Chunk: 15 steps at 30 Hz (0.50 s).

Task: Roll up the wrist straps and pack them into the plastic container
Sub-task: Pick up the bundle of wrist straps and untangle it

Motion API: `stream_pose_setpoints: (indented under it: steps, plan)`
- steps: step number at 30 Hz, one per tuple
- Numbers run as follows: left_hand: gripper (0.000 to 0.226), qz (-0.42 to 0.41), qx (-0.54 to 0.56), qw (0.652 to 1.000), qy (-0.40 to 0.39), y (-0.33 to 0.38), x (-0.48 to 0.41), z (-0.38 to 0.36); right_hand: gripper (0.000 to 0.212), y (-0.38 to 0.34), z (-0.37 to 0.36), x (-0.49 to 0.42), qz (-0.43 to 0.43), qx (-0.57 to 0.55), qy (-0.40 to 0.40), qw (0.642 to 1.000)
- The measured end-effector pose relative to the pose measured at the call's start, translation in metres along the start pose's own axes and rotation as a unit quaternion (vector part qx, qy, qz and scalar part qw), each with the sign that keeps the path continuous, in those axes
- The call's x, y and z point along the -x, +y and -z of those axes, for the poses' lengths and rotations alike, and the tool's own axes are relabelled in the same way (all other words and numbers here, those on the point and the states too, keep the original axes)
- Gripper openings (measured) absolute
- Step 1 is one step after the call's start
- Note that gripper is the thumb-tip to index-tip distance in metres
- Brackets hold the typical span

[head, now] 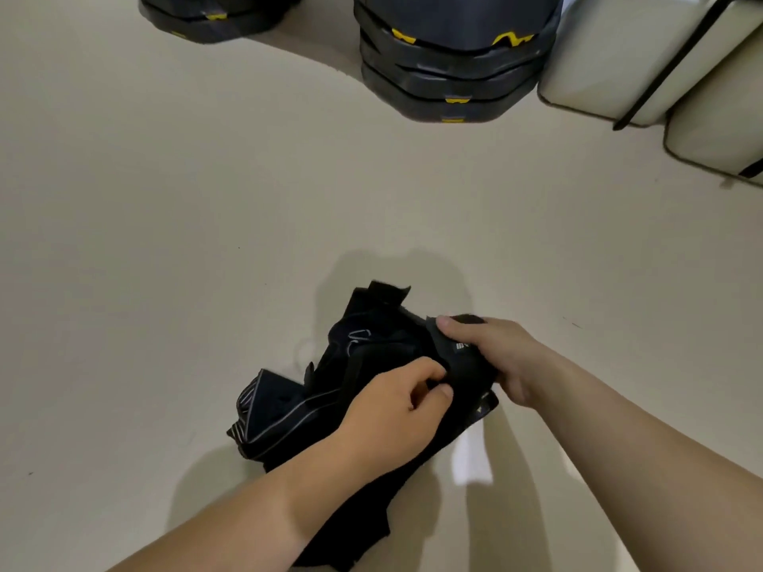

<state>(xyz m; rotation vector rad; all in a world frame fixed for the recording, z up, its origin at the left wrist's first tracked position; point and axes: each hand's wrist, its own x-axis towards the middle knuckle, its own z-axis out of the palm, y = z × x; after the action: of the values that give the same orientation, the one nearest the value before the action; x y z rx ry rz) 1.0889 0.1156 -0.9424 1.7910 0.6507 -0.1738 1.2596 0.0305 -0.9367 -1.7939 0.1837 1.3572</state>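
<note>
Your right hand is wrapped around the bunched end of a black strap, thumb laid along its top edge and the other fingers curled out of sight underneath. Your left hand meets it from the other side, thumb and curled fingers pinching the same strap just beside a small white label. Both hands are closed on the strap, almost touching each other. The strap runs into a loose heap of straps, black with thin grey edging, which lies under and to the left of your hands and trails back beneath your left forearm. The heap rests on a plain beige surface; you cannot tell from here whether that is a floor or a counter. A small white patch shows on the surface just beside the heap, under your right wrist, too washed out to identify. Well away from you, at the far edge, stands a stack of black cases with yellow clips, a second stack to its left, and white boxes to its right, one crossed by a dark band.
</note>
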Motion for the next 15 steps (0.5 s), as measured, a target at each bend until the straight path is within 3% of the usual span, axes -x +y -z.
stream_pose_setpoints:
  steps: [4,7,10,13,15]
  plan:
    - [0.012,0.047,0.023,0.998,0.017,-0.025,-0.004,0.019,0.018,-0.036,-0.01,0.004,0.123,0.013,0.061,0.99]
    - [0.015,0.069,0.037,0.996,0.04,-0.045,0.0,0.025,0.024,-0.062,-0.015,0.008,0.188,-0.013,-0.001,0.982]
    - [0.015,0.07,0.079,0.987,0.124,-0.047,-0.002,0.031,0.023,-0.059,-0.023,0.007,0.151,0.001,-0.08,0.985]
    - [0.005,0.098,0.052,0.968,0.224,-0.049,-0.011,0.05,0.022,-0.028,-0.029,-0.006,0.077,0.017,-0.092,0.993]
    - [0.018,0.121,-0.003,0.962,0.244,-0.055,-0.016,0.064,0.023,-0.004,-0.029,-0.016,0.021,0.03,-0.081,0.996]
